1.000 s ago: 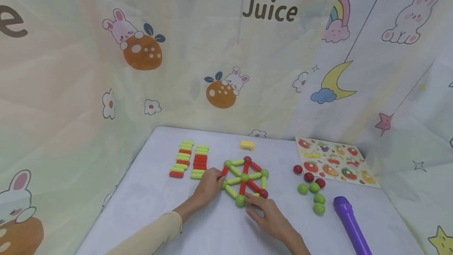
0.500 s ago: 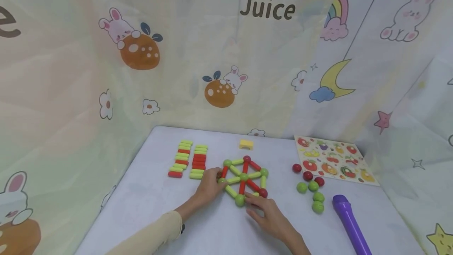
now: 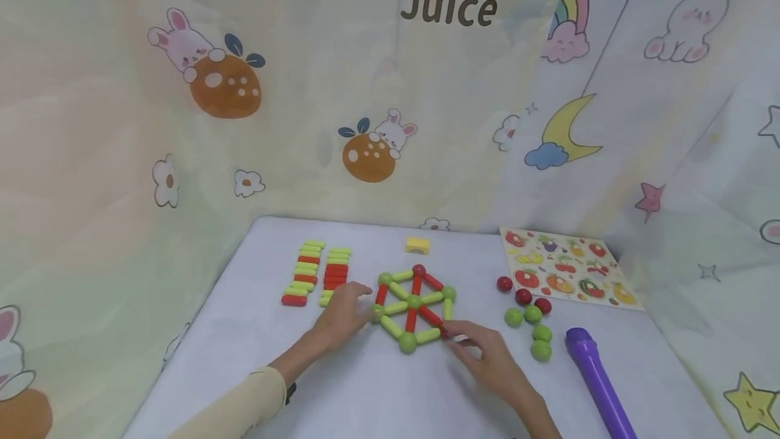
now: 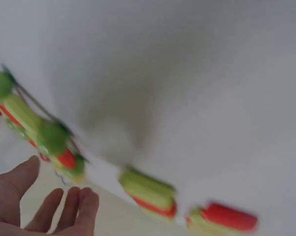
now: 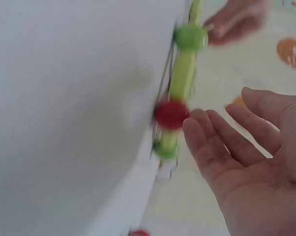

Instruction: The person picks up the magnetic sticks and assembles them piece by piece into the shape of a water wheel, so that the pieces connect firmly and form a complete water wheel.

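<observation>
A flat, six-sided wheel of red and green rods joined by balls lies on the table, its green centre ball point(image 3: 414, 301) ringed by spokes. My left hand point(image 3: 342, 317) hovers at the wheel's left side, thumb and fingers apart, holding nothing. In the left wrist view, a green corner ball point(image 4: 52, 138) is just beyond those fingertips. At the lower right corner, the fingertips of my right hand point(image 3: 490, 358) touch or nearly touch a red ball point(image 5: 171, 115). The right wrist view shows that hand's fingers loosely extended, the thumb away from them.
Two columns of loose red and green rods point(image 3: 336, 269) lie left of the wheel. A yellow arch block point(image 3: 417, 245) sits behind it. Loose red balls point(image 3: 523, 297) and green balls point(image 3: 514, 318), a fruit picture board point(image 3: 567, 266) and a purple microphone-shaped toy point(image 3: 600, 381) are on the right.
My left hand has let go of the wheel's left corner and drawn back left. The right hand has moved from the bottom rod to the lower right red ball. The head view has shifted slightly.
</observation>
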{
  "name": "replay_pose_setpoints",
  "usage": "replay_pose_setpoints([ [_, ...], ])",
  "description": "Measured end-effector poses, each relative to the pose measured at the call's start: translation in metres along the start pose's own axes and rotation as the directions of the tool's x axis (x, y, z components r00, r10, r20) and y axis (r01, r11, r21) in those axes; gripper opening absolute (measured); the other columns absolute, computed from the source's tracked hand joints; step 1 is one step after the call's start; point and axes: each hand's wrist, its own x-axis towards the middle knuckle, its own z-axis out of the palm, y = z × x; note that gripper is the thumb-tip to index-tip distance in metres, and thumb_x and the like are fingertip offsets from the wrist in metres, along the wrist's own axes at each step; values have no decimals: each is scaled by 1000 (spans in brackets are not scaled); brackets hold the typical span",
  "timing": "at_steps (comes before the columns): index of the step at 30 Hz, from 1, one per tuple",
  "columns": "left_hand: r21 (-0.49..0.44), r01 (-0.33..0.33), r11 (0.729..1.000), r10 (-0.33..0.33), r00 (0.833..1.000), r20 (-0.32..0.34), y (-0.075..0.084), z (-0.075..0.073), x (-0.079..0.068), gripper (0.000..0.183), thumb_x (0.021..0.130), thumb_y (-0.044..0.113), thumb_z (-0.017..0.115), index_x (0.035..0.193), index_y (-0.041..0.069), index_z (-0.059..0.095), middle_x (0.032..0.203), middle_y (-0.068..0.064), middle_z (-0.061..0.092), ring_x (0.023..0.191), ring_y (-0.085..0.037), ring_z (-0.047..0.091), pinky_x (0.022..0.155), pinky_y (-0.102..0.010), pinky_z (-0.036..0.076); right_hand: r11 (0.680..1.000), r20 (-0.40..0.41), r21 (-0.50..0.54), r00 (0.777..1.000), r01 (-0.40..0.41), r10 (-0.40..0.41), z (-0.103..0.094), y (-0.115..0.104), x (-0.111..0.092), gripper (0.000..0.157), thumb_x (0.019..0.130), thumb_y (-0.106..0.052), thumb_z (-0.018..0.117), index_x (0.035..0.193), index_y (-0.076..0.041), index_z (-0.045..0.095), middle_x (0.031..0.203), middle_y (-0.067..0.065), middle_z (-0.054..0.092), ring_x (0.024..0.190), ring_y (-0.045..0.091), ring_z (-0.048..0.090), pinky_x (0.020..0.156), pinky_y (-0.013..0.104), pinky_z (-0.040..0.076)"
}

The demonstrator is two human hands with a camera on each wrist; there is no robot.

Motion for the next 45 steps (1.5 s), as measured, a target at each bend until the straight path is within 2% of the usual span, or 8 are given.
replay_pose_setpoints([
  [5, 201, -3, 980, 16, 998, -65, -25, -36, -1, 39, 93, 4, 83, 130, 1, 71, 131, -15, 69, 124, -33, 61, 105, -52, 57, 999, -137, -37, 990, -31, 25, -32, 18, -11, 31, 99, 1, 74, 130, -3, 73, 124, 13, 77, 110, 29, 75, 92, 25, 61],
  [9, 216, 12, 976, 5, 997, -77, -49, -50, 0, 33, 93, -2, 79, 125, -2, 72, 125, -15, 71, 120, -32, 62, 104, -52, 57, 1000, -155, 18, 988, 0, 3, -41, 32, -15, 29, 100, 1, 73, 129, -1, 73, 123, 15, 77, 110, 23, 75, 94, 22, 60],
  [16, 234, -70, 970, 92, 992, -83, -66, -43, 1, 20, 88, -14, 75, 103, 0, 78, 101, -9, 76, 95, -22, 67, 91, -43, 63, 998, -197, 55, 980, 31, -19, -34, 40, -10, 30, 98, -2, 76, 127, -1, 74, 119, 13, 79, 107, 15, 76, 92, 21, 60],
  [28, 386, -133, 913, 157, 987, -29, -64, -29, 4, 25, 87, 4, 89, 111, 4, 82, 102, -7, 70, 96, -19, 65, 82, -31, 63, 992, -172, 122, 983, -40, 61, -22, 38, -4, 30, 98, -2, 75, 128, -1, 74, 119, 12, 79, 109, 10, 74, 93, 20, 59],
  [33, 320, -128, 939, 149, 988, -41, -56, -30, 2, 26, 85, 5, 92, 109, 4, 84, 99, -6, 71, 95, -19, 66, 82, -32, 64, 988, -175, 127, 978, -88, 110, -21, 36, -5, 29, 99, 0, 75, 127, -1, 74, 120, 13, 79, 108, 8, 73, 94, 18, 58],
  [39, 51, -12, 999, 16, 997, -82, -58, -28, -3, 23, 90, 4, 87, 111, 9, 80, 104, -1, 75, 97, -16, 67, 88, -36, 64, 987, -172, 118, 976, -111, 130, -21, 36, -7, 28, 99, -1, 74, 127, -2, 75, 121, 11, 79, 110, 14, 74, 94, 18, 57],
  [42, -91, -3, 996, -8, 992, -124, -62, -25, -2, 19, 91, 2, 86, 107, 9, 80, 100, 0, 76, 92, -14, 69, 85, -34, 64, 985, -166, 116, 976, -125, 143, -21, 38, -9, 28, 100, -3, 74, 128, -3, 75, 121, 10, 79, 112, 15, 74, 95, 17, 56],
  [45, -148, 1, 989, -21, 991, -131, -63, -19, 0, 19, 90, 4, 87, 108, 8, 81, 98, 2, 76, 89, -13, 69, 82, -30, 64, 984, -163, 121, 975, -129, 148, -20, 39, -10, 28, 101, -3, 74, 129, -3, 75, 121, 10, 79, 112, 16, 74, 95, 16, 56],
])
